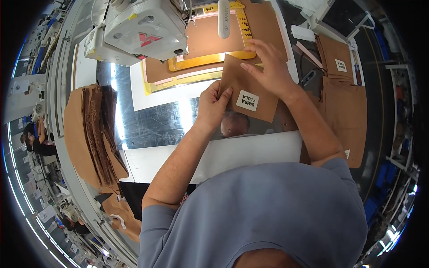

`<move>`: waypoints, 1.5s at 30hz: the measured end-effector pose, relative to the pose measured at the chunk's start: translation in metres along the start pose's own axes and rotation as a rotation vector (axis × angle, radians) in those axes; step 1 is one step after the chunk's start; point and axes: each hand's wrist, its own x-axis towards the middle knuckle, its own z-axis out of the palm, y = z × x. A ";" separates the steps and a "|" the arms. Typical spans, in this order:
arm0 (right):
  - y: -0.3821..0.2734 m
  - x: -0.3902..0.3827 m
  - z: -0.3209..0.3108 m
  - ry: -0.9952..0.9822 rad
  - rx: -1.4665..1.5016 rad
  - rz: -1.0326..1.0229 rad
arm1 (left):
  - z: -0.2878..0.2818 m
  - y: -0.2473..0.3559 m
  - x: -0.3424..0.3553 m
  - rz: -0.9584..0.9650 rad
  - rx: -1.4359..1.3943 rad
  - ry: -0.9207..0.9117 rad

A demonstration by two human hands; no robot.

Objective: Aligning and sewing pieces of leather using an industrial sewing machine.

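Note:
A flat brown rectangular panel (pixel 263 87) with a small white printed label is tilted above the metal work plate (pixel 156 111). My left hand (pixel 213 103) grips its left edge, with the thumb on top. Over the panel's upper right part is my right hand (pixel 273 71), fingers spread and thumb close to the surface; whether the thumb touches it I cannot tell. Just beyond both hands lies a yellow frame (pixel 201 61) around brown material, under the head of a white sewing machine (pixel 145 33).
Thick brown pieces (pixel 82 134) are stacked at the left. On the right lie more brown panels (pixel 346 120), a smaller labelled stack (pixel 333 53), a screwdriver (pixel 358 74) and a black corded device (pixel 308 77). A white oblong part (pixel 224 20) stands above the frame.

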 end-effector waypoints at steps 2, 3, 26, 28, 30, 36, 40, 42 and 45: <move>0.009 0.013 0.004 -0.127 0.147 0.103 | -0.003 0.003 0.000 0.094 -0.072 -0.017; 0.013 0.020 0.005 -0.127 0.151 0.108 | -0.006 0.006 0.001 0.088 -0.069 -0.016; 0.081 0.190 0.165 -0.447 1.614 0.388 | -0.086 0.039 0.042 0.294 0.648 0.406; 0.088 0.189 0.156 -0.372 1.716 0.572 | -0.083 0.035 0.044 0.485 0.818 0.381; 0.090 0.189 0.163 -0.374 1.808 0.498 | -0.081 0.041 0.041 0.554 1.186 0.367; 0.081 0.197 0.160 -0.519 0.932 0.407 | -0.088 0.052 0.050 0.634 1.558 0.328; 0.077 0.193 0.173 -0.482 0.866 0.324 | -0.114 0.042 0.059 0.858 1.502 0.290; 0.076 0.196 0.175 -0.452 0.819 0.294 | -0.108 0.050 0.061 0.845 1.572 0.249; 0.071 0.191 0.171 -0.406 0.739 0.236 | -0.106 0.059 0.060 0.810 1.643 0.196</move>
